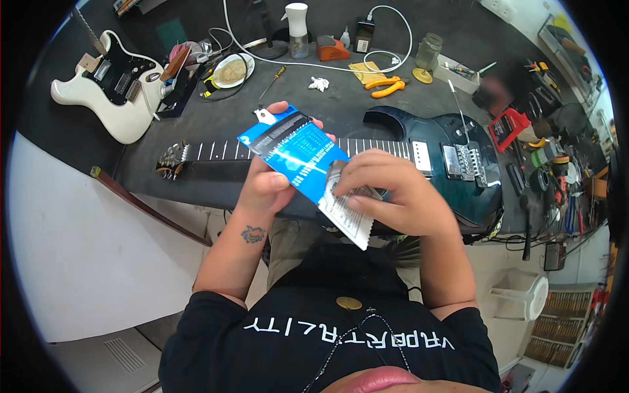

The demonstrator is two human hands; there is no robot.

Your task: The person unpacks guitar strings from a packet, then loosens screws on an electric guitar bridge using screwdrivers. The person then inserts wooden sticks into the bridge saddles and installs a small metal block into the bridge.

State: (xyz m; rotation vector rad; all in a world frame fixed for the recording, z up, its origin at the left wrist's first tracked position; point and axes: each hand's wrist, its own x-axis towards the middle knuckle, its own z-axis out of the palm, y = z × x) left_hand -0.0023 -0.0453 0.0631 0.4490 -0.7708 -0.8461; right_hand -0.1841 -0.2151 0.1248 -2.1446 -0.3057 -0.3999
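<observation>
Well left of the grip lies a white guitar [121,88]. The left hand [265,187] holds a blue packet [295,152] aslant, thumb in front, fingers behind. The packet looks opened: a white sleeve [348,226] sticks out between the hands, apparently not fully drawn. The right hand [403,193], fingers curled, pinches it. Beyond, rightward, lies a dark guitar [475,196].

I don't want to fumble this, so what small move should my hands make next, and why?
Probably ease the white packet farther out with your right hand, keeping the left hand on the blue packet. The white one sticks out past the blue one's lower end, and your right fingers are at it.
</observation>
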